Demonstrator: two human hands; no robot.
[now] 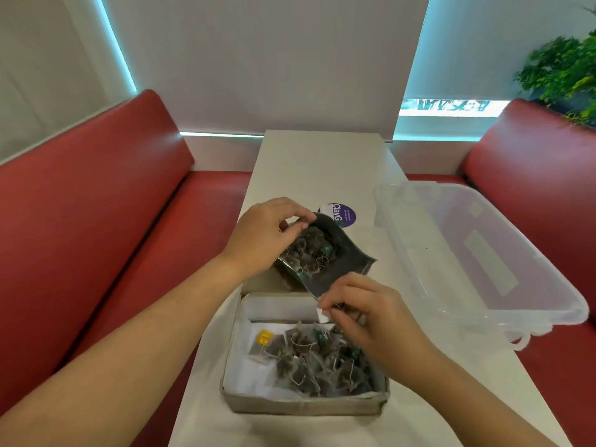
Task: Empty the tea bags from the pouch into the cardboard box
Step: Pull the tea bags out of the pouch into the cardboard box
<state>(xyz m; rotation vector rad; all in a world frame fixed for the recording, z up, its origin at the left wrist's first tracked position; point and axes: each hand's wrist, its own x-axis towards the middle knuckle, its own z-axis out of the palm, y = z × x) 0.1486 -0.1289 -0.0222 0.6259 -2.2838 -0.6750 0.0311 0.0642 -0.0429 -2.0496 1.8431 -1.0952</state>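
The left hand (267,237) gripped the far rim of the dark pouch (338,266), fingers curled over it. The right hand (367,314) pinched the pouch's near edge. The pouch was held open and tilted over the far end of the cardboard box (290,406), w/ some tea bags (309,250) inside it. More lay heaped in the box, mostly at its right side. A clear plastic tub (467,253) stood on the tabletop (322,162), at the right.
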